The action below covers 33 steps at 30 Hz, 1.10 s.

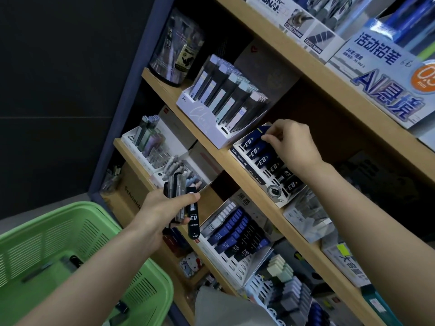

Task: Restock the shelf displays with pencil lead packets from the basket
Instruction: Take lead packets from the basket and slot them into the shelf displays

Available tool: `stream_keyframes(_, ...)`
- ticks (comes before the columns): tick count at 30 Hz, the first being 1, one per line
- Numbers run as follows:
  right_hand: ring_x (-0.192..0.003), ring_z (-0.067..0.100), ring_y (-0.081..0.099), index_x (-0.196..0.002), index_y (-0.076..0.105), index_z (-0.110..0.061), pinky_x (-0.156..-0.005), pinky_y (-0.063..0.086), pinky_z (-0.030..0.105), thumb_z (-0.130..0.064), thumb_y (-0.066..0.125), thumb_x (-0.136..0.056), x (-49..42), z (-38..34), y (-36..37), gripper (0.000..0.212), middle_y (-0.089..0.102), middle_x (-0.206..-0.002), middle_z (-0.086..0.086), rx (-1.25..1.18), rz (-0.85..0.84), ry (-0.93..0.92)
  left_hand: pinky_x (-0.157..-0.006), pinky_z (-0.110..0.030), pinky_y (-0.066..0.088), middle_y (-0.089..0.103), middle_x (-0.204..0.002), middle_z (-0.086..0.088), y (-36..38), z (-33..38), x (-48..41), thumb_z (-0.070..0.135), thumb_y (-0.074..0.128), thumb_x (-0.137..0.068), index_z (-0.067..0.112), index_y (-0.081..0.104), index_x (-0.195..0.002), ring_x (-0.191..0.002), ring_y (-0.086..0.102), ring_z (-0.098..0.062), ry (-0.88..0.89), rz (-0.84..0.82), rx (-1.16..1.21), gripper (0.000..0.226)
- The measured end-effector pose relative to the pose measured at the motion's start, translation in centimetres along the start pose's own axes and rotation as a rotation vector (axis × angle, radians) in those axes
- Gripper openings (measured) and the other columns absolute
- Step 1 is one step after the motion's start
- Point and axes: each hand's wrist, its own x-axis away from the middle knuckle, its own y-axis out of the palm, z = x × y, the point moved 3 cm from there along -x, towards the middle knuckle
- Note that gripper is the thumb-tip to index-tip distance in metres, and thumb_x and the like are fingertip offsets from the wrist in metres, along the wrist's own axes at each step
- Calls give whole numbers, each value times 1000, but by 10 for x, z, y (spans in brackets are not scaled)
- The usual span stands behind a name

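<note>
Pencil lead packets [253,152] are in several places at this moment. The biggest place is the wooden shelf [162,88], where white trays keep them upright in rows, I think so that the labels can be read from the front. Low on the left, beside the shelf, stands the green basket [94,222] with a few dark packets [75,260] lying on its bottom; I judge it is kept close so that the stock is easy to reach. On the middle board the display tray [249,171] holds a row of blue and black packets marked EO, leaning back in their slots. One board lower, another tray [235,234] is filled with blue and black HB packets. The left hand [160,208] grips a bundle [179,196] of packets in front of the shelf, with the fingers curled round them, probably as a supply for the other hand. The right hand [292,142] pinches the top of one blue packet [257,132] at the far end of the display tray. It seems to be setting this packet into a slot, but I cannot tell if the packet is already seated.
</note>
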Motion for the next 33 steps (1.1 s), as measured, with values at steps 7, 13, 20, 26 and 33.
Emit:
stream_keyframes(7,-99,22,56,-104,64,-11,-84,51,38,-23,60,-92,3,-5,-2,18,59,-107,6,159,-2,-20,-44,-20,49,70,-92,-9,-2,0,-3,20,81,-73,13,68,-99,-57,60,-16,-6,12,19,29)
stream_keyframes(13,-73,1,56,-109,57,-16,-70,50,15,-31,47,-98,50,-50,22,21,60,-89,-8,-182,-116,15,-59,-24,52,70,-84,-8,1,4,0,30,81,-61,10,67,-95,-60,60,-15,-19,-16,135,41)
stream_keyframes(20,-65,9,66,-119,49,-5,-65,56,20,-21,57,-94,108,-82,74,31,65,-87,3,-845,-719,357,-44,-16,48,61,-56,1,0,5,-3,26,76,-75,11,65,-92,-48,55,-9,39,17,197,25)
stream_keyframes(26,-62,5,62,-102,63,-11,-62,52,16,-11,58,-92,105,-74,57,11,67,-78,-2,-921,-436,351,-56,-19,54,62,-57,0,-2,7,-5,28,77,-75,8,58,-119,-51,56,-9,66,0,208,52)
stream_keyframes(33,-74,8,67,-94,67,-17,-70,54,18,-11,60,-90,88,-38,10,10,69,-81,2,-817,-29,300,-56,-24,50,67,-65,2,5,3,0,28,76,-75,12,66,-90,-55,54,-12,75,-28,125,25)
